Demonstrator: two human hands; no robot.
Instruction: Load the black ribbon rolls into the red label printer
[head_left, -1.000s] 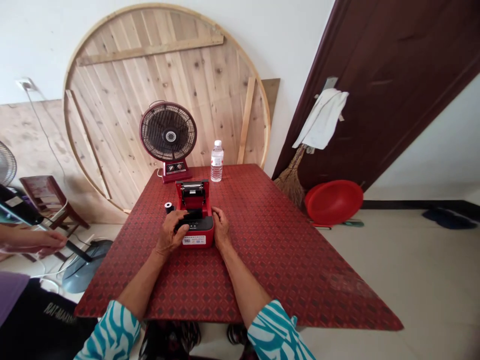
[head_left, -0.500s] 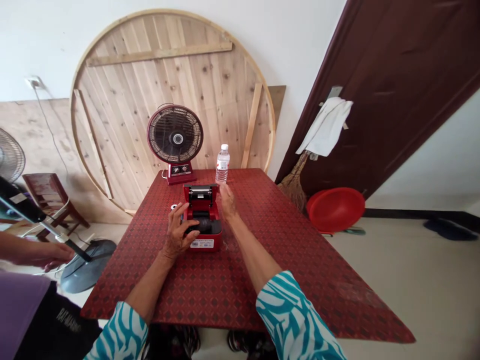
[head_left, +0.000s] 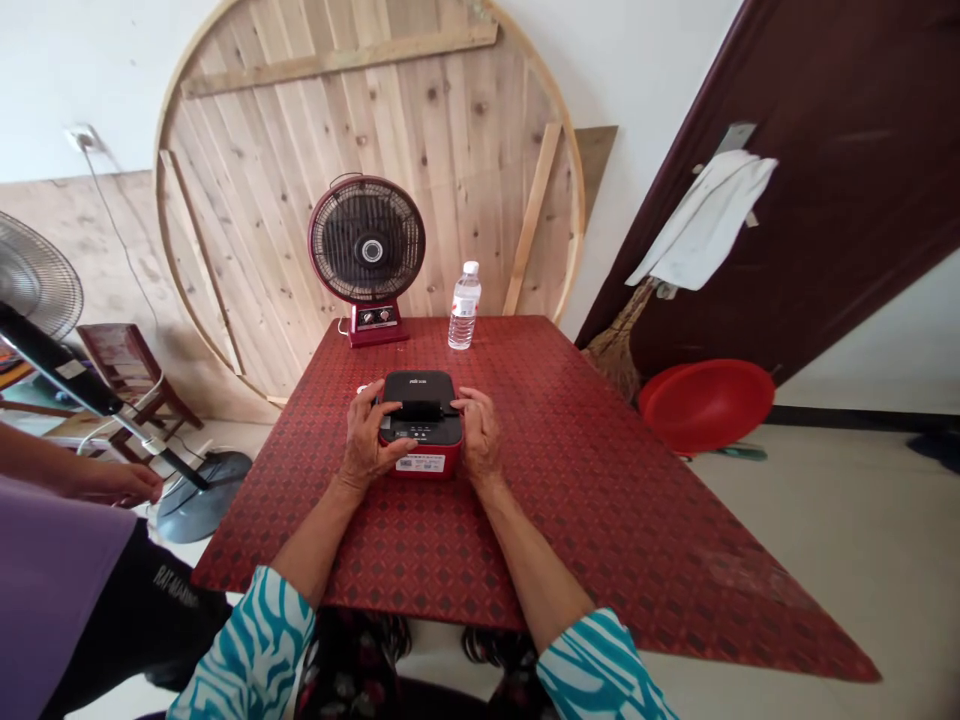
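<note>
A small red and black label printer (head_left: 421, 436) sits on the red patterned table (head_left: 600, 480), its black lid down and a white label on its front. My left hand (head_left: 367, 435) grips the printer's left side, with the thumb on the front of its top and a finger near the dark slot. On the other side, my right hand (head_left: 480, 430) holds the right edge, fingers bent over the lid's side. A small white round item (head_left: 362, 389) lies behind my left hand, partly hidden.
A red fan (head_left: 367, 245) and a clear water bottle (head_left: 464, 310) stand at the table's back. At the left is another person's hand (head_left: 135, 485) near a floor fan (head_left: 202, 490). Right of the table are a broom (head_left: 619, 340) and a red basin (head_left: 705, 405).
The printer's raised lid has come down and is now closed. My right hand has dropped from the lid's upper edge to the printer's right side. The view has shifted slightly.
</note>
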